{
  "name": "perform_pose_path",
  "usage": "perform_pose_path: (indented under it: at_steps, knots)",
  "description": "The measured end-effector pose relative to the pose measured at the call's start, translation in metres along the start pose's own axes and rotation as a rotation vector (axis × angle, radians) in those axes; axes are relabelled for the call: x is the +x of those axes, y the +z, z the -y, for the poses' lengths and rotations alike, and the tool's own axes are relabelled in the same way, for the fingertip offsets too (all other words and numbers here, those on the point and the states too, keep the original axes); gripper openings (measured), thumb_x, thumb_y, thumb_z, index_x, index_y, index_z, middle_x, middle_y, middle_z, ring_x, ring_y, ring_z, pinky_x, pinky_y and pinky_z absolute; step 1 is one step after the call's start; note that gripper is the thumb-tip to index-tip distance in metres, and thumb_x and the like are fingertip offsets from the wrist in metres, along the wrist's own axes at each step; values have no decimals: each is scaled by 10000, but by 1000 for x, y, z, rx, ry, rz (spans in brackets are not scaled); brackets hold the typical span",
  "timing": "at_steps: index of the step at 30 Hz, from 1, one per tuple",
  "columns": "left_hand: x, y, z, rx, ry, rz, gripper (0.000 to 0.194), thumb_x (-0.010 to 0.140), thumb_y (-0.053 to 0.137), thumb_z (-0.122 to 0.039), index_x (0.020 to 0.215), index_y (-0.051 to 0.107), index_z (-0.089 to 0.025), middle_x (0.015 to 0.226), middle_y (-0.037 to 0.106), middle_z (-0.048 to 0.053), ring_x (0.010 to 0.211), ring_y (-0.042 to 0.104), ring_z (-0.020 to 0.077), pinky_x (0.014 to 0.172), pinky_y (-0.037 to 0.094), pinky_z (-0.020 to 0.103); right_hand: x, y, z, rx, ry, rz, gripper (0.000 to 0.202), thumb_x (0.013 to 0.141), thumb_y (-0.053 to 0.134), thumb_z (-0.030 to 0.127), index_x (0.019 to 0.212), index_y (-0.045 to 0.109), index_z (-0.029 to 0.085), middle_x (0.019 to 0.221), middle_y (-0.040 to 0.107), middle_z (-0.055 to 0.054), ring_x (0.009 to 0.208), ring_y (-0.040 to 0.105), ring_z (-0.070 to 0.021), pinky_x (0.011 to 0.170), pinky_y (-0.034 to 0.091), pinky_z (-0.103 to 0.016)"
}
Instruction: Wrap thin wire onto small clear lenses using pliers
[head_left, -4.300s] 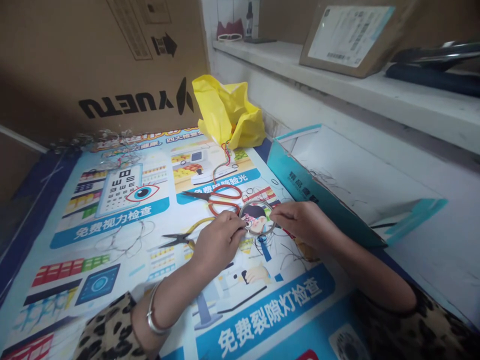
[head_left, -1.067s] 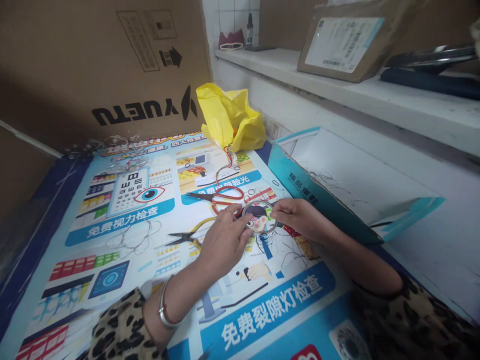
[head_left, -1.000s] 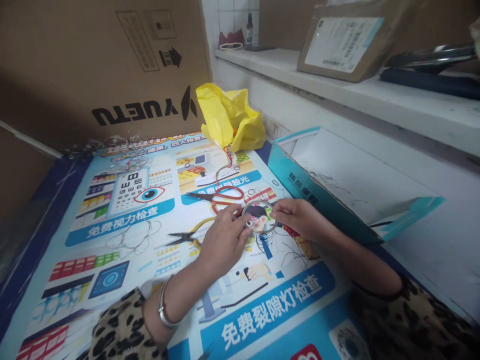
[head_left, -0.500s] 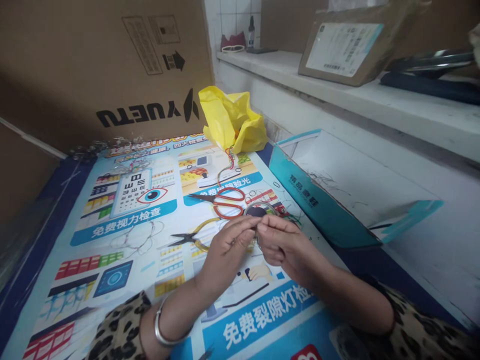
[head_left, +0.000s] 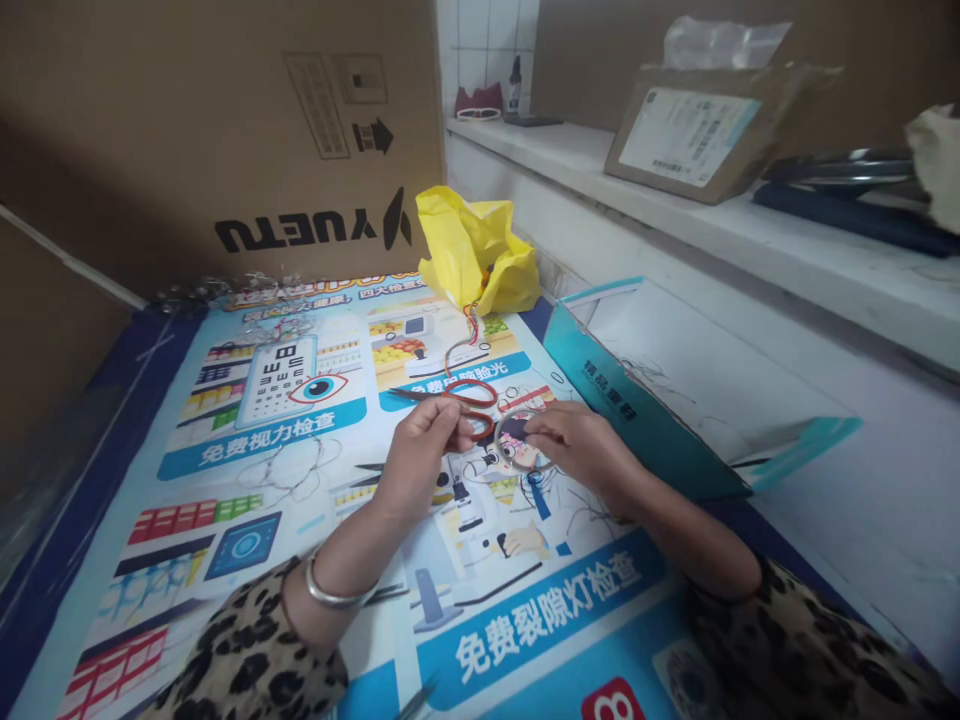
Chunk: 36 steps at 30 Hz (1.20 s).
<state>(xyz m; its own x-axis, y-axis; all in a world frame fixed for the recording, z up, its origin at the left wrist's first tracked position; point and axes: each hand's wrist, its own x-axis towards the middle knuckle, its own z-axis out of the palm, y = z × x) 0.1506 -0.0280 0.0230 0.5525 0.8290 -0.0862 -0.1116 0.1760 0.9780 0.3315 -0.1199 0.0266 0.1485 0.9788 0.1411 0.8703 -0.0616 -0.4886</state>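
Observation:
My left hand [head_left: 426,447] is closed in a pinch beside the scissors with red handles [head_left: 444,394]. Anything between its fingertips is too small to make out. To the right, my right hand [head_left: 589,448] reaches over a round, thin-rimmed ring or shallow dish [head_left: 500,440] with something dark inside. Its fingertips are drawn together at that rim; what they hold, if anything, is hidden. Behind my left hand the dark tips of a second cutting tool [head_left: 369,472] stick out, its handles covered. Fine dark threads or wires [head_left: 592,510] lie below my right hand.
A teal box [head_left: 622,400] with thin wires inside stands at the right, against the wall. At the back, coloured cords trail from a yellow bag [head_left: 480,250]. Tangled wire loops [head_left: 289,468] lie on the printed sheet. A large carton [head_left: 315,130] closes off the back left.
My hands, together at the fingertips before, have come apart: the left moved left to the red scissors, the right stays by the ring. The view has shifted slightly.

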Motion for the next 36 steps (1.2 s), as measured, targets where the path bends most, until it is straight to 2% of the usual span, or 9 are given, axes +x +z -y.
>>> perform_pose_path:
  at_steps: [3, 6, 14, 17, 21, 24, 28, 33, 36]
  knots:
    - [6, -3, 4, 79, -31, 37, 218, 788, 540, -379, 798, 573, -163, 650, 571, -30, 499, 479, 52, 509, 391, 180, 10, 6, 0, -132, -49, 120, 156, 782, 532, 263, 830, 654, 180, 862, 649, -68, 835, 551, -189, 745, 392, -284]
    - [7, -3, 9, 137, -69, 69, 219, 772, 550, -377, 791, 573, -160, 630, 560, -32, 470, 457, 50, 470, 360, 177, 15, 11, 6, -187, -90, 155, 159, 791, 528, 272, 848, 653, 190, 862, 647, -58, 829, 545, -181, 728, 390, -271]
    - [9, -4, 19, 207, -60, 136, 216, 799, 507, -352, 846, 574, -152, 621, 556, -27, 481, 449, 55, 486, 359, 181, 13, 23, -2, -201, -149, 52, 158, 810, 503, 201, 808, 657, 167, 835, 650, -60, 816, 554, -166, 749, 393, -264]
    - [9, -3, 18, 223, -65, 141, 215, 801, 500, -352, 835, 570, -152, 614, 549, -31, 472, 446, 54, 486, 363, 182, 9, 26, -4, -315, -238, 32, 213, 846, 454, 204, 793, 655, 159, 827, 646, -73, 800, 544, -173, 755, 379, -283]
    - [8, -2, 15, 214, -75, 142, 199, 801, 494, -340, 858, 544, -156, 597, 553, -32, 455, 448, 56, 469, 354, 178, 5, 26, -1, -505, -331, 47, 158, 827, 489, 200, 817, 638, 150, 837, 628, -87, 794, 518, -199, 730, 355, -309]
    - [8, -1, 15, 188, -71, 157, 184, 796, 498, -335, 828, 520, -155, 594, 556, -28, 443, 445, 52, 454, 344, 171, 4, 27, 1, -587, -371, 23, 143, 815, 491, 174, 852, 622, 128, 854, 618, -103, 805, 504, -215, 724, 342, -320]
    - [6, 1, 16, 137, -93, 169, 169, 782, 510, -323, 799, 511, -154, 631, 564, -21, 435, 446, 47, 438, 351, 171, 8, 31, -2, -628, -391, 0, 159, 824, 447, 154, 786, 598, 123, 783, 598, -104, 755, 491, -213, 690, 331, -321]
    - [2, 5, 13, 5, -171, 208, 180, 767, 548, -337, 791, 506, -163, 629, 557, -30, 391, 369, 24, 379, 247, 150, 13, 32, -9, -463, -340, -44, 186, 816, 440, 183, 693, 568, 131, 707, 576, -99, 713, 483, -195, 677, 337, -318]
    - [-4, 8, 10, -106, -230, 289, 181, 772, 553, -333, 780, 490, -163, 605, 539, -40, 370, 311, 13, 368, 189, 151, 12, 23, -6, -36, -186, -82, 153, 791, 466, 186, 656, 532, 157, 653, 541, -44, 659, 467, -154, 638, 347, -285]
